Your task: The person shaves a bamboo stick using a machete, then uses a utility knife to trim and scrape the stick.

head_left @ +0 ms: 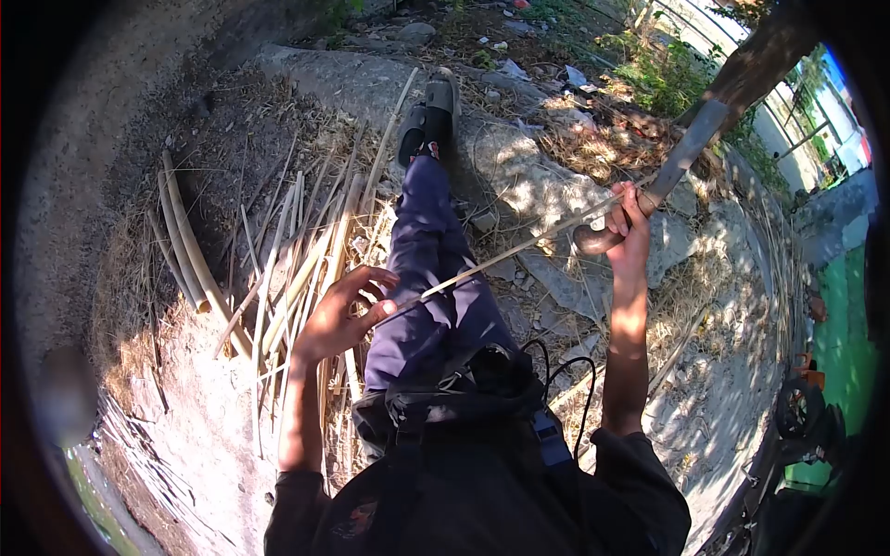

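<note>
A thin pale strip (501, 257) runs slantwise over the person's dark trousers, from near my left hand up to my right hand. My left hand (345, 313) is at the strip's lower end, fingers apart and curved, the thumb close to the tip; whether it touches the strip is unclear. Wrapped round the handle of a large curved knife (691, 139), my right hand (630, 225) also has the strip at its fingertips. The knife's wide blade points to the upper right, and its hooked brown handle end sticks out left of the hand.
Split pale canes (278, 310) lie scattered on the ground at the left, with thicker curved pieces (193, 243) among them. A tree trunk (774, 60) leans at the upper right. Dark shoes (429, 116) rest near rocks. A black cable loops by the waist.
</note>
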Motion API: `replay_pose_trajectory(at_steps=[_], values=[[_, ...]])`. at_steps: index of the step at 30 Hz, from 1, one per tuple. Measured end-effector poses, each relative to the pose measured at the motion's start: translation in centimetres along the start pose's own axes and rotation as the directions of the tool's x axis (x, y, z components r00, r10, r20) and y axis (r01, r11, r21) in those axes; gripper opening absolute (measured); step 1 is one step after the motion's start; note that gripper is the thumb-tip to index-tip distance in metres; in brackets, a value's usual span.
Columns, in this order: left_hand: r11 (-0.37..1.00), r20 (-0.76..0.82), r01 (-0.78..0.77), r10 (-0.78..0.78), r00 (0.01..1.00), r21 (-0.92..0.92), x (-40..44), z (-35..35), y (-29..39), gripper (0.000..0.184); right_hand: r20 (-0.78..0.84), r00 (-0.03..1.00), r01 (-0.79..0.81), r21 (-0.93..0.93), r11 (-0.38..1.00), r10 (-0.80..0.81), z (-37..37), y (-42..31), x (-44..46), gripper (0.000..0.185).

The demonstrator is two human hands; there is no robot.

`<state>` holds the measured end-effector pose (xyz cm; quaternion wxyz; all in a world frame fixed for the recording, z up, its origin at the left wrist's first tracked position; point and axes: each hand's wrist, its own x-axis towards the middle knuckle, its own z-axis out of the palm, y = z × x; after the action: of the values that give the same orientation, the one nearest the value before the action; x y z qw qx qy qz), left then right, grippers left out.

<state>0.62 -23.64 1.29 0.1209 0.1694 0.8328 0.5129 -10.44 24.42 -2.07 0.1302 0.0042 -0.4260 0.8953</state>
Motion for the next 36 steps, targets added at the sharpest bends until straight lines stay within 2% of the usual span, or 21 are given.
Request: replay_pose_trajectory(at_steps=[2,7,9,16,19,22,25,27,28,30,32,34,35,36], values=[[0.999,0.04,0.002,0.0,0.999,-0.05,-0.2,-0.5,-0.4,0.04,0.006,1.0,0.012,0.011,1.0,-0.013,0.0,-0.3,0.0,0.017],[1.0,0.075,-0.013,0.014,0.997,-0.016,0.0,-0.4,-1.0,0.029,0.049,0.999,0.021,0.039,0.999,-0.023,-0.4,-0.6,0.0,0.018],[0.976,0.105,0.178,-0.166,0.981,-0.127,-0.1,-0.2,-1.1,0.023,0.062,0.998,0.028,0.04,0.999,-0.03,-0.5,-0.7,0.0,0.018],[0.975,0.121,0.169,-0.152,0.981,-0.144,0.2,0.1,-0.3,0.021,0.046,0.998,0.045,0.062,0.997,-0.048,-1.6,-0.4,0.2,0.023],[0.957,0.15,0.24,-0.216,0.965,-0.164,0.3,0.1,0.0,0.02,0.031,0.998,0.052,0.069,0.996,-0.054,-1.9,-0.4,0.2,0.023],[0.968,0.135,0.15,-0.124,0.983,-0.202,0.3,0.2,0.1,0.022,-0.002,0.999,0.048,0.081,0.996,-0.048,-1.9,-0.4,0.2,0.022],[0.975,0.166,0.152,-0.125,0.978,-0.16,0.3,-0.1,0.7,0.02,-0.028,0.999,0.043,0.081,0.996,-0.041,-2.0,-0.4,0.2,0.023],[0.973,0.171,0.205,-0.186,0.968,-0.102,0.4,-0.3,1.4,0.018,-0.038,0.998,0.044,0.074,0.996,-0.041,-2.2,-0.2,0.4,0.023],[0.974,0.182,0.203,-0.182,0.966,-0.103,0.4,-0.1,1.4,0.018,-0.033,0.999,0.041,0.051,0.998,-0.04,-2.4,0.0,0.6,0.023],[0.984,0.044,0.176,-0.176,0.983,0.004,0.7,0.7,1.2,0.017,-0.097,0.995,0.008,-0.032,0.999,-0.011,-2.5,-0.2,0.6,0.027],[0.982,-0.019,0.184,-0.185,0.983,-0.052,1.0,1.2,0.3,0.016,-0.139,0.99,-0.022,-0.101,0.995,0.008,-4.1,0.6,0.8,0.032],[0.961,-0.082,0.269,-0.264,0.961,0.065,1.4,1.0,-0.3,0.02,-0.306,0.952,-0.13,-0.316,0.94,0.029,-6.2,1.6,-0.1,0.034],[0.965,-0.143,0.242,-0.227,0.963,0.097,1.6,1.1,-1.4,0.022,-0.3,0.954,-0.147,-0.505,0.851,-0.013,-10.3,3.3,-0.3,0.037],[0.968,-0.203,0.217,-0.189,0.961,0.129,1.7,1.2,-2.5,0.024,-0.295,0.953,-0.135,-0.61,0.781,-0.066,-14.1,5.2,-1.5,0.037]])
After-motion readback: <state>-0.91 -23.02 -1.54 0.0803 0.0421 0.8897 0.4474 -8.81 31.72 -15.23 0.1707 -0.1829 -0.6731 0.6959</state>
